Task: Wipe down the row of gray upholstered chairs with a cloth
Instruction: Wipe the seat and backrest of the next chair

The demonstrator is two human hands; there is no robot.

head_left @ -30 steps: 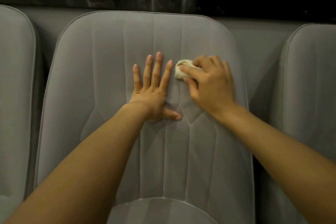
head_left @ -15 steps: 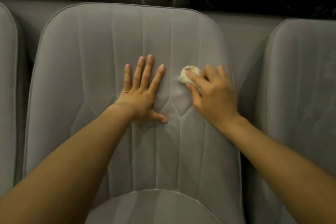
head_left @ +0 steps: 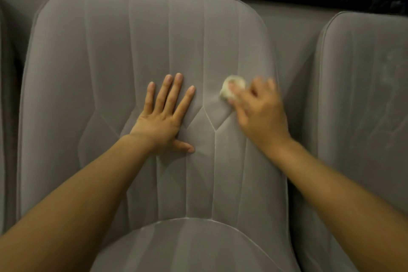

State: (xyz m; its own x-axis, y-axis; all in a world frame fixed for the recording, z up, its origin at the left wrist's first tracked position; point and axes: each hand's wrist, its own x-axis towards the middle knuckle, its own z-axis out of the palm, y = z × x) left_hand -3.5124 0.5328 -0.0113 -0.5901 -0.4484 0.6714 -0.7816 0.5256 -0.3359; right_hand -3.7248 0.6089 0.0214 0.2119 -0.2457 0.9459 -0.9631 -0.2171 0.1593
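cloth (head_left: 232,90) pale, balled (blurred) | right hand (head_left: 262,117) grips it; left hand (head_left: 162,118) flat on chair (head_left: 106,55)

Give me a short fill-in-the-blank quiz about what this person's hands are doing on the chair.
1. The right hand grips a small pale ____.
2. The left hand lies flat and holds ____.
3. Both hands are on the gray chair's ____, not its seat.
Missing words: cloth; nothing; back.
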